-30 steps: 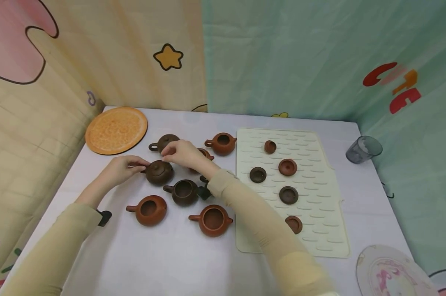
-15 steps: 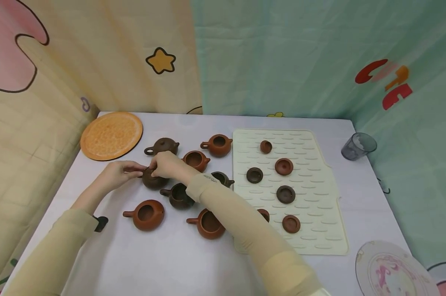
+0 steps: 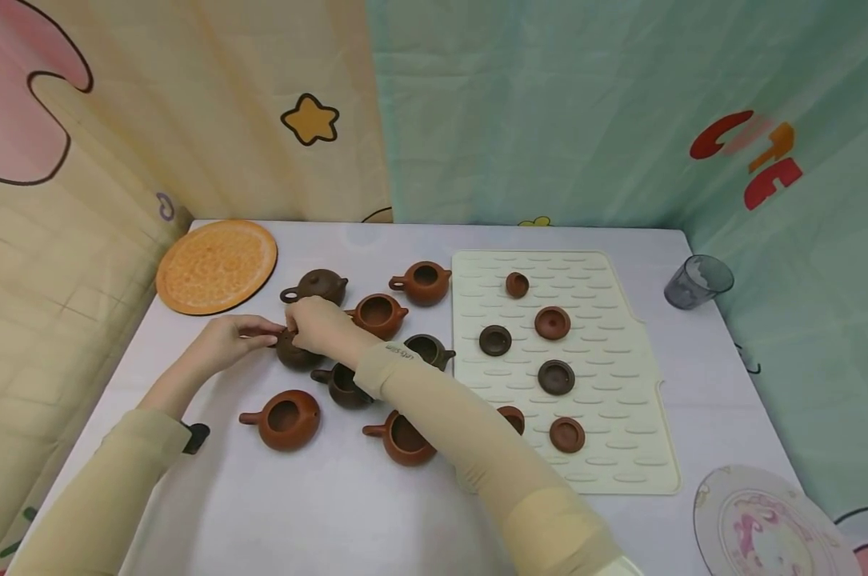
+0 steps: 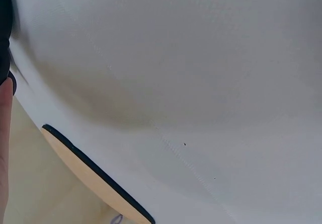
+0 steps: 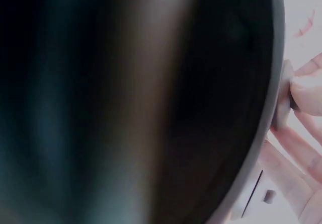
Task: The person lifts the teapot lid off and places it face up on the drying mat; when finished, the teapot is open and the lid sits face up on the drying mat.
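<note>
A dark brown teapot (image 3: 294, 357) stands at the left of the group, partly covered by my right hand (image 3: 327, 328). My left hand (image 3: 234, 346) pinches its handle from the left; in the left wrist view, only a finger (image 4: 4, 133) shows, against a dark rounded edge. Over the top of the teapot, my right hand pinches the lid (image 5: 284, 95) by its knob, seen edge-on in the right wrist view. Right behind stands another dark teapot (image 3: 322, 282) with its lid on. A lidless dark teapot (image 3: 343, 390) stands in front, and a lidless reddish teapot (image 3: 288, 422) is nearer me.
More lidless reddish teapots (image 3: 426, 282) stand around the hands. Several loose lids (image 3: 553, 323) lie on a cream ribbed mat (image 3: 621, 400) to the right. An orange round mat (image 3: 218, 268) is at the back left, a grey glass (image 3: 696, 282) and a patterned plate (image 3: 714, 512) at the right.
My right hand has come down and left from beside the teapot onto its lid. My left hand has stayed at the handle. The head view has shifted slightly.
</note>
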Tool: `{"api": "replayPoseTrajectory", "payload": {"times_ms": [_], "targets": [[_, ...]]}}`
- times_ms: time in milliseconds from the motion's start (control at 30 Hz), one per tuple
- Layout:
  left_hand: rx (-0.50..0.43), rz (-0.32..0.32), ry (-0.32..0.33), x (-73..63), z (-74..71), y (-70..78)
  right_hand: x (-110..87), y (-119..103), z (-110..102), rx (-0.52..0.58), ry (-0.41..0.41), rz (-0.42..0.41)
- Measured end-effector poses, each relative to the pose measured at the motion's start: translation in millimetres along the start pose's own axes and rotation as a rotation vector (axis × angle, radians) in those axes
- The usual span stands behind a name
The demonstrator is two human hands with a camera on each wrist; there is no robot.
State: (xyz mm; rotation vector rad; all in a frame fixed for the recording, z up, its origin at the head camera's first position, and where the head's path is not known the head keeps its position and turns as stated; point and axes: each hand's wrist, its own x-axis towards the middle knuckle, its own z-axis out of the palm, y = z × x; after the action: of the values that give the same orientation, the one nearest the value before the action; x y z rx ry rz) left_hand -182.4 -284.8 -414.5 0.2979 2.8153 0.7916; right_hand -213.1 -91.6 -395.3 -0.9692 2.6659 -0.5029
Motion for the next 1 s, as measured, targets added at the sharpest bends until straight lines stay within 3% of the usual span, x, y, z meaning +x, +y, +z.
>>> {"api": "replayPoseTrajectory", "payload": {"times_ms": [133,233,367,500,600,733,1000], "targets": [[-0.024,-0.016,-0.020,-1.7,-1.9,2.4,-2.2,-3.6,-0.2,-0.025,0.012,-0.039],[-0.032,-0.025,-0.026,-1.9,-2.7,3.9,-5.0,-2.6,-2.3,0.040,0.032,-0.034],[-0.024,-0.025,-0.024,-1.3,-2.5,4.2,-10.6,5.7,-9.3,0.243,0.058,0.026],[-0.018,-0.011,-0.021,-0.5,-2.5,3.7,-23.1,22.6,-23.4,0.548,0.067,0.111],[-0.019,0.006,-0.014,-0.1,-3.0,3.4,-38.4,42.5,-38.2,0.861,0.032,0.168],[-0.020,0.012,-0.004,-1.4,-3.6,3.1,-67.2,77.1,-61.1,1.162,0.015,0.236],[-0.025,0.017,0.010,-5.1,-4.4,5.5,-142.4,168.0,-94.0,1.391,0.115,0.303]]}}
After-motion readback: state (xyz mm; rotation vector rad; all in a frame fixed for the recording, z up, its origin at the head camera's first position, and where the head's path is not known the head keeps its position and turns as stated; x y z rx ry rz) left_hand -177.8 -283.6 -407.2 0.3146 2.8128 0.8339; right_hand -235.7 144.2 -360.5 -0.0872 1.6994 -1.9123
